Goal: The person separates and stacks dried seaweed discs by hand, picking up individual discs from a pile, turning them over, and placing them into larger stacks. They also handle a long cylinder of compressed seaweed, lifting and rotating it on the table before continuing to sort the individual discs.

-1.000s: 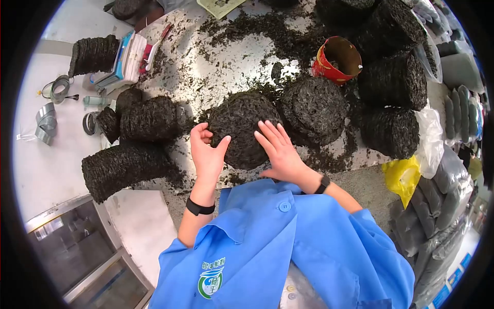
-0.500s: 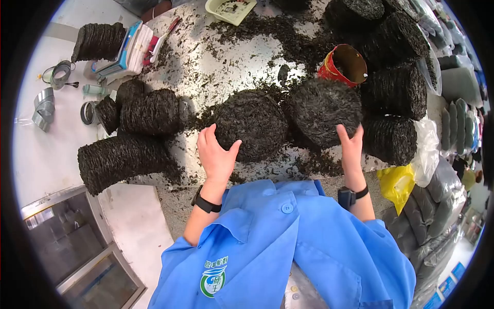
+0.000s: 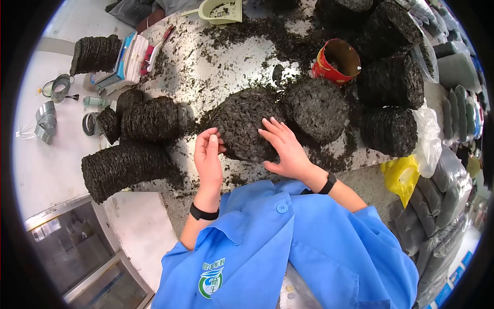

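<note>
A round, dark cake of what looks like dried seaweed (image 3: 244, 121) lies flat in front of me, apparently on top of a stack. At its left edge is my left hand (image 3: 208, 157), fingers curled in with the thumb close to them, closed on the rim. My right hand (image 3: 288, 152) reaches across from the right, its fingers spread over the cake's right side and thumb held apart. Just right of it, a second round seaweed cake (image 3: 316, 110) lies untouched. How thick either pile is cannot be seen from above.
Seaweed stacks lie on their sides at left (image 3: 126, 167) and right (image 3: 388, 131). A red can (image 3: 334, 62) stands behind the right cake. Farther back is a pale dustpan (image 3: 226, 13). Loose flakes cover much of the table (image 3: 200, 59). A yellow bag (image 3: 401, 177) hangs at the right edge.
My right hand has left the right-hand cake and crossed leftward onto the left one. The left cake's top now looks browner and lighter. My left hand's fingers have drawn together.
</note>
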`<state>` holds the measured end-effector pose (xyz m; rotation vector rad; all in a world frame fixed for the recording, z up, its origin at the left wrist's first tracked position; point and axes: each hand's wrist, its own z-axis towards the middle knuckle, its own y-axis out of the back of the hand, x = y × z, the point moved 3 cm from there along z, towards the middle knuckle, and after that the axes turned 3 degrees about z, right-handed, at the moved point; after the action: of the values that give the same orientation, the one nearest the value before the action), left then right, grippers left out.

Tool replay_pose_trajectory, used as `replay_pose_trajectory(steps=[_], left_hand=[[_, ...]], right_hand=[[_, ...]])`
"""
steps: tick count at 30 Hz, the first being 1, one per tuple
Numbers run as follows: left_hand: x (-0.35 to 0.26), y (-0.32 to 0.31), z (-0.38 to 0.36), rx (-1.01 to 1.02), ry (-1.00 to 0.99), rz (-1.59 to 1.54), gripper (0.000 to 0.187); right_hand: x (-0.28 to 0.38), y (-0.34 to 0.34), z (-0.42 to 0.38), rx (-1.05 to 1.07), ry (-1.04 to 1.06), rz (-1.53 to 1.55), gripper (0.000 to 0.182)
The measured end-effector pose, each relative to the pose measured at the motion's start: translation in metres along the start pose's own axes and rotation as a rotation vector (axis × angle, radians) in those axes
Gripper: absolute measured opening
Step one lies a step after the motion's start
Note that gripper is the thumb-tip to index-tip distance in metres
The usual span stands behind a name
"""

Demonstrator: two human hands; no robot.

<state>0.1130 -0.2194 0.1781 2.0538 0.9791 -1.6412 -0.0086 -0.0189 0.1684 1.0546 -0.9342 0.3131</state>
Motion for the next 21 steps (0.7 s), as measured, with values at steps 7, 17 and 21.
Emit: replay_pose_trajectory(steps=[7, 17, 21], left_hand=[[0.005, -0.015, 0.004, -0.047, -0.073, 0.310, 0.057], [0.022, -0.005, 0.025, -0.109, -0.040, 0.635, 0.045], [0.011, -0.009, 0.021, -0.188, -0.154, 0.801, 0.042]], right_hand=[[-0.003, 0.030, -0.002, -0.298, -0.119, 0.270, 0.063], [-0.101, 0.084, -0.072, -0.742, -0.532, 0.146, 0.081], [-0.009, 0.025, -0.025, -0.050, -0.125, -0.269, 0.111]])
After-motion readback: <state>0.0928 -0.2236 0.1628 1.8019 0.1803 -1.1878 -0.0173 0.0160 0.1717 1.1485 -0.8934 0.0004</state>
